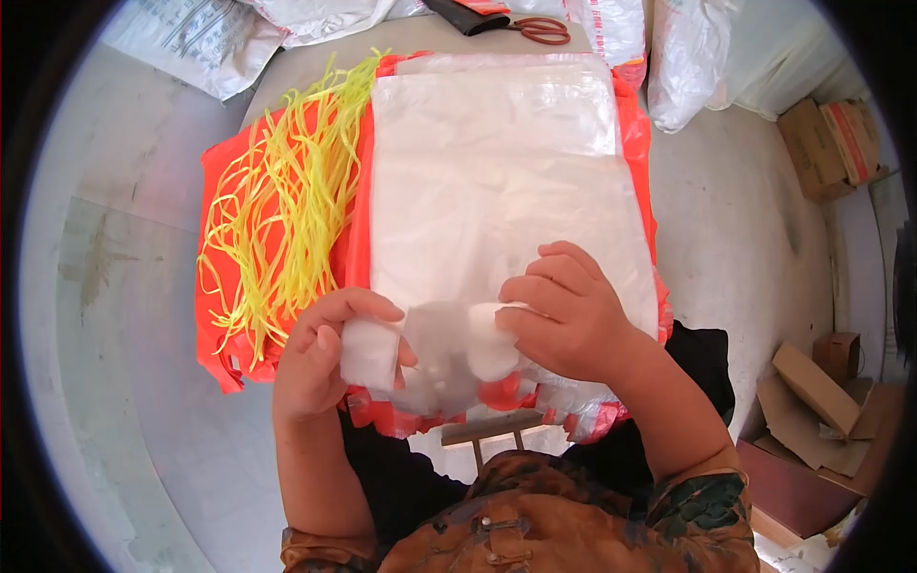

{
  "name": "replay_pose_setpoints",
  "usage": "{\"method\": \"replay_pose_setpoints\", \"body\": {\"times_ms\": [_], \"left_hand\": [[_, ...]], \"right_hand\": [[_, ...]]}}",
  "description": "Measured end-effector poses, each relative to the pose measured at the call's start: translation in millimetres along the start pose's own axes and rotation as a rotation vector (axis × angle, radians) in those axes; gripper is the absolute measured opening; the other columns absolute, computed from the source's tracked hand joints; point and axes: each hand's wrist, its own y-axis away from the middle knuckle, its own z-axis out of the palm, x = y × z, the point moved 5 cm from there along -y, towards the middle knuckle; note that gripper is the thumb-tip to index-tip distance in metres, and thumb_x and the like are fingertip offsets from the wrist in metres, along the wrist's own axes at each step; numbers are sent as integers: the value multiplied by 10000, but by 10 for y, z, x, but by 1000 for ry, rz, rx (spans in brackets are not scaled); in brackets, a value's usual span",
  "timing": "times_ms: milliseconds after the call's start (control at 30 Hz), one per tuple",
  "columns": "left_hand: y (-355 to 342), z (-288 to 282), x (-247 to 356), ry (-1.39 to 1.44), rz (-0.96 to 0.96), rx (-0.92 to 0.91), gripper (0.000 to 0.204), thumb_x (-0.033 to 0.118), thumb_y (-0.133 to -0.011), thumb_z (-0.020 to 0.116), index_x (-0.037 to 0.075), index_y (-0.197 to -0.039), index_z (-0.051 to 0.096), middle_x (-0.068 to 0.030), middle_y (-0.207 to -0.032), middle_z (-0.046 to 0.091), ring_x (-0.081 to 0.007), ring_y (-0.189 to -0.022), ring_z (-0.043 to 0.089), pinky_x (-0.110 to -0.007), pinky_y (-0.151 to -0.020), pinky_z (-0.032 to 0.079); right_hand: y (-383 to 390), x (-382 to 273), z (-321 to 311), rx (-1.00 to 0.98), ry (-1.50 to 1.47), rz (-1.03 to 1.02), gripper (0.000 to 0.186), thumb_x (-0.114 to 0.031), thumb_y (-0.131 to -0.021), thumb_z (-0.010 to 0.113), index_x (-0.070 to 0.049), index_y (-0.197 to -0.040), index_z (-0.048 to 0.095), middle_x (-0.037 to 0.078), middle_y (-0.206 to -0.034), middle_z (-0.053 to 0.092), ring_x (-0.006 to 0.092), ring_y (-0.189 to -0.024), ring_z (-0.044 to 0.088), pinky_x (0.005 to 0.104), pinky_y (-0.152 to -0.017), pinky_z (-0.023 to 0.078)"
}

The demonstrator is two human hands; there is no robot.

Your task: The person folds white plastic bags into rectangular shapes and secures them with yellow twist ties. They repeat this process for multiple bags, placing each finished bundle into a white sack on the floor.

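Note:
A stack of thin white plastic bags lies flat in front of me, on top of red plastic bags. At its near edge a translucent bag end is lifted between my hands. My left hand is closed on the left side of this bag end, with a folded white flap between thumb and fingers. My right hand pinches the right side with thumb and index finger, its other fingers curled above the stack. Cut edges of red and white bags hang below both hands.
A bundle of yellow plastic strips lies left of the stack on a red sheet. Scissors with reddish handles rest at the far edge. White sacks stand behind. Cardboard boxes sit on the floor at right.

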Motion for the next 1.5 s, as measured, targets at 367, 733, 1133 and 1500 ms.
{"method": "replay_pose_setpoints", "body": {"times_ms": [367,733,1133,1500], "left_hand": [[-318,386,30,-614,293,143,562,495,-1043,608,-18,-1271,653,-69,-939,687,-150,-879,667,-289,-798,516],[-424,492,-117,-537,268,146,651,503,-1094,509,-4,-1502,545,-94,-1114,721,-160,-876,583,-306,-798,496],[-518,678,-41,-1337,412,149,447,-10,-667,613,52,-1110,627,-133,-1247,701,-405,-1241,607,-498,-1076,465],[-574,640,-149,-1346,489,167,317,22,-747,738,68,-1061,728,-97,-1231,726,-348,-1207,642,-466,-1034,496]], "right_hand": [[13,-69,40,-43,9,-30,227,-42,-665,722,-97,-879,667,19,-920,614,202,-806,582,345,-734,530],[37,-97,-7,-39,105,-90,227,-86,-676,705,-92,-903,687,9,-817,503,190,-701,487,319,-647,446],[10,10,-11,12,-42,69,276,-36,-662,764,-98,-929,726,14,-891,635,233,-763,565,363,-709,475],[-32,109,-99,-7,-164,208,247,-58,-754,798,-69,-996,749,59,-928,693,270,-815,615,392,-768,507]]}}
